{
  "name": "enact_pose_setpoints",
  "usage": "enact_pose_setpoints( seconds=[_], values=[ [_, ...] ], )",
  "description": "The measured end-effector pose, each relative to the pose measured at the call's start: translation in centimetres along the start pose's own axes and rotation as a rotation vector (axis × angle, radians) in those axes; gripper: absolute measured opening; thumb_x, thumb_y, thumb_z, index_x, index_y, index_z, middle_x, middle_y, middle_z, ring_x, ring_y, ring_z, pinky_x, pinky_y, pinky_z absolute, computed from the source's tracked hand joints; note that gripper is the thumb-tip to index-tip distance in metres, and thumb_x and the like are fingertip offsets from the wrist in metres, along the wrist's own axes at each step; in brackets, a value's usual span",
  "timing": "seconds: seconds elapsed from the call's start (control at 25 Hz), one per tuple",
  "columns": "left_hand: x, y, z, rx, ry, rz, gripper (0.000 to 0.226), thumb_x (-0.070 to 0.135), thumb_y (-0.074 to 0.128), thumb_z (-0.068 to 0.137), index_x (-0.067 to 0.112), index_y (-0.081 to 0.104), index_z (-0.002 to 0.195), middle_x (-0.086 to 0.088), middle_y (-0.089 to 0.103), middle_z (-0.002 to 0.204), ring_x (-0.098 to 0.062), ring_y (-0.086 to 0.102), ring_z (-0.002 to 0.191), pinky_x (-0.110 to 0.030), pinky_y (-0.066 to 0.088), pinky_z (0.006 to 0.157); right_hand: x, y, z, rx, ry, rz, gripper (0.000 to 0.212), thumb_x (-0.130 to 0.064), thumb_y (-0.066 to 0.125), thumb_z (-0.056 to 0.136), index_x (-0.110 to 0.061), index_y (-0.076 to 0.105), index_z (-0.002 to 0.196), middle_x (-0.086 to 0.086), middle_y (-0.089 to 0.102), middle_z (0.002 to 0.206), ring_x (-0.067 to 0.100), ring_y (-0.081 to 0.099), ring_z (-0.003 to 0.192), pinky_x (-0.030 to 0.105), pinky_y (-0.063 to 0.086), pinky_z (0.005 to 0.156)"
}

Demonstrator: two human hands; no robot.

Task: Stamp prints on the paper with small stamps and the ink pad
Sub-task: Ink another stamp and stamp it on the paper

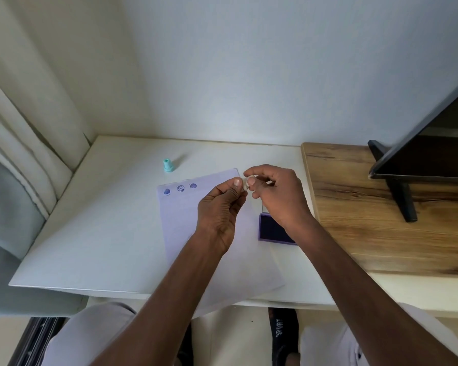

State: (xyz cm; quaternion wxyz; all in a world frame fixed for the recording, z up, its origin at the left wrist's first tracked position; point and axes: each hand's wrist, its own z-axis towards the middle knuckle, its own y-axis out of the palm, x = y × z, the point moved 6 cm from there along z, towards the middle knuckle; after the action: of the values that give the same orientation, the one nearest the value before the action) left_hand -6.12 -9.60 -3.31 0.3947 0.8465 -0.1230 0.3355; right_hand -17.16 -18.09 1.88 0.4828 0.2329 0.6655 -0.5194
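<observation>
A sheet of pale lined paper [185,220] lies on the white table [103,233], with three blue prints along its top left edge. Above the paper's upper right corner, my left hand [220,207] and my right hand [278,194] both pinch a small whitish stamp [246,182] between fingertips. The fingers hide most of the stamp. An open ink pad [271,231] with a dark blue surface sits right of the paper, partly under my right wrist. A teal stamp [168,165] stands upright on the table behind the paper.
A wooden board [381,207] adjoins the table on the right and carries a black screen on a stand [402,186]. A curtain [24,128] hangs at the left, with a grey-green chair back below it. The wall is close behind the table.
</observation>
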Motion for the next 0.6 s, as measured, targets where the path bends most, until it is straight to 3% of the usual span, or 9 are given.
enact_pose_setpoints(
  seconds=[0.24, 0.4, 0.6],
  values=[
    [0.71, 0.49, -0.26, -0.074, 0.008, 0.196, 0.023, 0.027, 0.081, 0.069, 0.01, 0.073, 0.083, -0.007, 0.072, 0.079, -0.019, 0.064, 0.075, -0.026, 0.056, 0.072, 0.42, -0.18, -0.19, -0.167, 0.124, 0.111, 0.025, -0.013, 0.057, 0.104, -0.025, 0.079, 0.107, 0.003, 0.075, 0.089, 0.015, 0.071, 0.073, 0.03, 0.056, 0.062],
    [0.82, 0.91, -0.3, -0.112, -0.028, 0.172, 0.016, 0.019, 0.074, 0.087, 0.009, 0.075, 0.1, -0.007, 0.076, 0.085, -0.016, 0.07, 0.076, -0.022, 0.056, 0.067, 0.5, -0.06, -0.52, -0.168, 0.248, 0.277, 0.017, -0.014, 0.062, 0.102, -0.016, 0.072, 0.115, 0.007, 0.079, 0.088, 0.02, 0.077, 0.073, 0.033, 0.055, 0.062],
    [0.86, 0.55, 0.03, -0.098, -0.07, 0.189, 0.009, 0.016, 0.074, 0.089, 0.013, 0.074, 0.097, -0.011, 0.074, 0.089, -0.021, 0.067, 0.079, -0.025, 0.058, 0.068, 1.02, -0.09, -0.74, -0.121, 0.33, 0.341, 0.009, -0.016, 0.071, 0.096, -0.013, 0.077, 0.102, 0.005, 0.08, 0.091, 0.019, 0.079, 0.082, 0.032, 0.058, 0.067]
  ],
)
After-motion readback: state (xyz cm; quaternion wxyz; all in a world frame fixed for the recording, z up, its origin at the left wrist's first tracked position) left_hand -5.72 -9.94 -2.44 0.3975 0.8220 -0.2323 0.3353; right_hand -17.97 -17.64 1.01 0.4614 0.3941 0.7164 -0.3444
